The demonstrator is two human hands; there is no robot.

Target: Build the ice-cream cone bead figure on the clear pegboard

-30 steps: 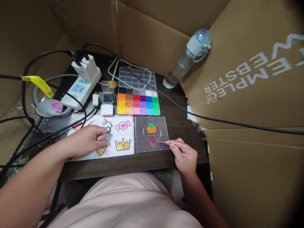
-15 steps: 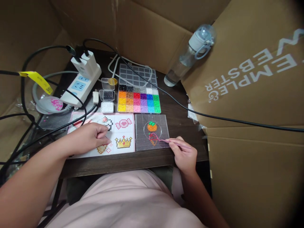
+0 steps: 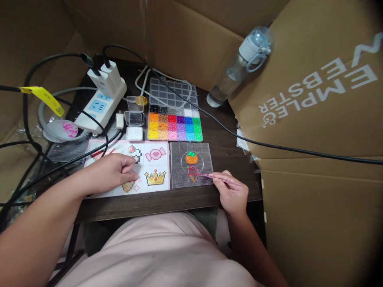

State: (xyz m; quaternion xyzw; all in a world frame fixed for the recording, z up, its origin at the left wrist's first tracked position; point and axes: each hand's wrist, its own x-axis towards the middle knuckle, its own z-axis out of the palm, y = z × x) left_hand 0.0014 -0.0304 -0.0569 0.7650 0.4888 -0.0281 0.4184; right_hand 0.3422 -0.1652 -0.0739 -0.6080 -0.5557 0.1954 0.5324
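Observation:
My right hand (image 3: pixel 231 191) is closed around pink tweezers (image 3: pixel 223 179). Their tips reach left onto a clear pegboard (image 3: pixel 176 175), at the red and pink part of an ice-cream-cone bead figure (image 3: pixel 193 173). Just above that figure, an orange persimmon-like bead figure with a green top (image 3: pixel 191 158) lies on the same board. Curled fingers mark my left hand (image 3: pixel 115 171), which rests on a pattern sheet (image 3: pixel 155 161) and covers part of its pictures. A candy and a crown show beside it. Nothing is visible in the left hand.
Behind the board stands a bead box (image 3: pixel 175 124) with many colours, its lid (image 3: pixel 173 93) folded back. Small bead boxes (image 3: pixel 134 133), a power strip (image 3: pixel 100 107) and a water bottle (image 3: pixel 236 71) stand around. A black cable (image 3: pixel 221 127) crosses above; cardboard walls (image 3: pixel 314 131) enclose the table.
The view has shifted very slightly. Both hands keep nearly the same places, and the tweezer tips remain at the cone figure's upper part.

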